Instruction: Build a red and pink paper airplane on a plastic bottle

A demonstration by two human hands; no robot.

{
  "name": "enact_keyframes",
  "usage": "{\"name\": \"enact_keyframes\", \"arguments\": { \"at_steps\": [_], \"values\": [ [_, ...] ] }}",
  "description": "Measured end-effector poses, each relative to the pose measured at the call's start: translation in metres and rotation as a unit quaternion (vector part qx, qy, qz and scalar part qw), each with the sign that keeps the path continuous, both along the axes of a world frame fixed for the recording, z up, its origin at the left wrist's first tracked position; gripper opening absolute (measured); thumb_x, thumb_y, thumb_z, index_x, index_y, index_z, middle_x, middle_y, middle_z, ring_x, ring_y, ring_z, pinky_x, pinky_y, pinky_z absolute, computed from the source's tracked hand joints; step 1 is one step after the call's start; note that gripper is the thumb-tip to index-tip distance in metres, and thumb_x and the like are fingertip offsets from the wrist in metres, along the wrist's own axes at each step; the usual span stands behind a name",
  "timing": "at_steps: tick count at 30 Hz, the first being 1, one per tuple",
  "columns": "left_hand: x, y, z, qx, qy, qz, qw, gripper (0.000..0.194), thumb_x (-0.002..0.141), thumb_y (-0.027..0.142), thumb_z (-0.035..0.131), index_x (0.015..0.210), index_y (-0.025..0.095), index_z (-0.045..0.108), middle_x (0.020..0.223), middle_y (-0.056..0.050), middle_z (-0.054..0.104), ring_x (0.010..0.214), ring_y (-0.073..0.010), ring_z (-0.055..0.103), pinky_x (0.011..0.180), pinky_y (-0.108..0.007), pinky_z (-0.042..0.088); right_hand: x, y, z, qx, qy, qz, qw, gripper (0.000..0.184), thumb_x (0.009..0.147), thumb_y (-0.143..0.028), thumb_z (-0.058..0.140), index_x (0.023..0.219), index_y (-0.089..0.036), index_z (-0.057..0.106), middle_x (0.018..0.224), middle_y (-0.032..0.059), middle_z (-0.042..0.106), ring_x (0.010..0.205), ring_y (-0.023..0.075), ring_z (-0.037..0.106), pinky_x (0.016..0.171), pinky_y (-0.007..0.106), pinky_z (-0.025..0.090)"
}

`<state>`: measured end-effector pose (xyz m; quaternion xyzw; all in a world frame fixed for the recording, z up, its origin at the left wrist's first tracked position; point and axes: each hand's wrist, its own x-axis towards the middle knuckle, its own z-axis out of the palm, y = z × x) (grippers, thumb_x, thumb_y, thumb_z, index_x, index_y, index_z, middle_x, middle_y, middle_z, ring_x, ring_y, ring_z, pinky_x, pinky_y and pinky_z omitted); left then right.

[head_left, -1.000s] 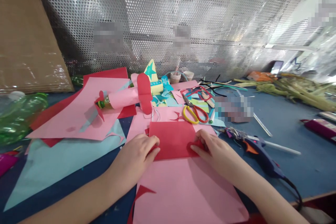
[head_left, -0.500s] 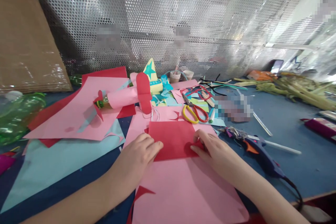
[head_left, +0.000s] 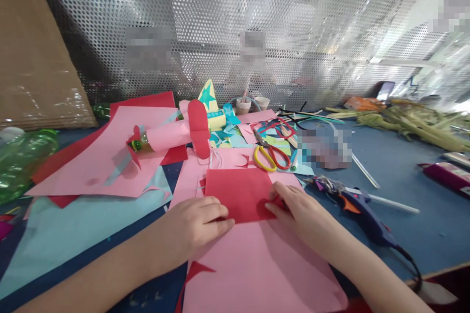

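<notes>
A red sheet of paper (head_left: 238, 190) lies in front of me on a larger pink sheet (head_left: 257, 264). My left hand (head_left: 203, 220) is closed at its lower left corner, thumb along the near edge and fingers bent over the side. At the right edge, my right hand (head_left: 290, 203) pinches the same red paper between thumb and curled fingers, and the edge bends up there. Beyond the paper rest scissors (head_left: 270, 156) with one yellow and one red handle loop. A blue glue gun (head_left: 367, 210) lies to the right of my right hand.
At the left, a pink-wrapped bottle model (head_left: 172, 134) with red paper fins rests on pink sheets, near a green plastic bottle (head_left: 25, 161). Paper scraps, paper cups (head_left: 243, 106) and dried husks (head_left: 411, 124) line the back. Cardboard (head_left: 40, 54) leans against the perforated metal screen (head_left: 227, 24).
My left hand has slid down and slightly right, to the red paper's lower left corner. The right hand keeps its pinch. The whole view has shifted slightly.
</notes>
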<state>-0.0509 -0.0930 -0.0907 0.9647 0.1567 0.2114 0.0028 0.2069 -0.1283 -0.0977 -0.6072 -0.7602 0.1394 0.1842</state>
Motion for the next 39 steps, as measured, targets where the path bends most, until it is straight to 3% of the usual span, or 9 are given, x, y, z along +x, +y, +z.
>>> {"name": "enact_keyframes", "arguments": {
  "at_steps": [4,10,17,20,24,27,29,34,39],
  "values": [
    [0.005,-0.003,0.003,-0.003,-0.019,-0.003,1.000,0.034,0.096,0.015,0.034,0.096,0.017,0.068,0.089,-0.008,0.069,0.084,-0.0170,0.061,0.079,-0.031,0.053,0.000,0.000,0.000,-0.003,0.013,-0.004,1.000,0.006,0.088,-0.022,0.049,0.081,-0.021,0.049,0.081,0.0046,0.064,0.079,0.0217,0.061,0.069,0.033,0.046],
    [0.012,-0.012,0.016,0.002,0.017,-0.007,1.000,0.030,0.091,0.006,0.037,0.094,0.011,0.066,0.088,-0.011,0.068,0.085,-0.0194,0.061,0.081,-0.033,0.054,0.000,0.000,0.001,-0.002,0.026,0.019,0.999,0.011,0.089,-0.019,0.044,0.079,-0.021,0.048,0.081,0.0051,0.063,0.078,0.0207,0.059,0.070,0.033,0.046],
    [0.010,-0.015,0.009,0.012,0.058,0.007,0.998,0.029,0.089,0.010,0.040,0.107,0.009,0.062,0.086,-0.010,0.067,0.077,-0.0209,0.060,0.068,-0.034,0.054,0.004,0.001,0.000,-0.012,0.038,0.023,0.999,0.009,0.089,-0.018,0.045,0.082,-0.021,0.050,0.083,0.0041,0.059,0.078,0.0180,0.059,0.071,0.032,0.048],
    [0.012,-0.017,0.009,0.009,0.068,0.018,0.998,0.028,0.088,0.010,0.040,0.102,0.011,0.064,0.083,-0.009,0.066,0.075,-0.0205,0.057,0.065,-0.034,0.053,0.005,0.001,0.002,0.055,0.031,0.036,0.997,0.012,0.087,-0.016,0.048,0.081,-0.020,0.057,0.091,0.0063,0.057,0.080,0.0175,0.058,0.073,0.033,0.049],
    [0.014,-0.017,0.013,-0.029,0.074,0.029,0.996,0.028,0.086,0.010,0.040,0.100,0.013,0.065,0.082,-0.008,0.062,0.074,-0.0199,0.054,0.065,-0.032,0.050,-0.002,-0.012,0.015,0.233,0.009,0.050,0.971,0.017,0.087,-0.020,0.053,0.089,-0.024,0.070,0.100,0.0092,0.058,0.092,0.0215,0.055,0.079,0.037,0.047],
    [0.013,-0.016,0.012,-0.052,0.067,0.030,0.996,0.027,0.086,0.010,0.042,0.099,0.015,0.065,0.082,-0.007,0.060,0.076,-0.0198,0.053,0.067,-0.032,0.048,-0.016,-0.029,0.020,0.277,-0.038,0.124,0.952,0.024,0.088,-0.022,0.055,0.106,-0.029,0.069,0.098,0.0073,0.063,0.090,0.0202,0.055,0.081,0.037,0.044],
    [0.012,-0.015,0.009,-0.062,0.056,0.025,0.996,0.025,0.086,0.011,0.043,0.098,0.016,0.064,0.083,-0.007,0.059,0.076,-0.0196,0.052,0.066,-0.032,0.047,-0.026,-0.037,0.017,0.275,-0.062,0.149,0.948,0.025,0.088,-0.024,0.055,0.110,-0.028,0.067,0.099,0.0065,0.065,0.091,0.0196,0.055,0.084,0.037,0.043],
    [0.009,-0.013,0.004,-0.063,0.059,0.025,0.996,0.028,0.087,0.011,0.042,0.106,0.015,0.063,0.085,-0.007,0.058,0.077,-0.0206,0.050,0.066,-0.033,0.046,-0.035,-0.039,0.004,0.242,-0.066,0.121,0.960,0.020,0.092,-0.025,0.051,0.100,-0.027,0.069,0.090,0.0041,0.065,0.087,0.0188,0.054,0.088,0.037,0.040],
    [0.009,-0.012,0.004,-0.071,0.061,0.031,0.995,0.030,0.087,0.011,0.042,0.108,0.016,0.063,0.086,-0.008,0.059,0.078,-0.0209,0.050,0.067,-0.034,0.046,-0.030,-0.040,0.007,0.224,-0.070,0.098,0.967,0.021,0.091,-0.027,0.050,0.093,-0.027,0.071,0.084,0.0054,0.063,0.085,0.0201,0.052,0.084,0.038,0.039]
  ]
}}
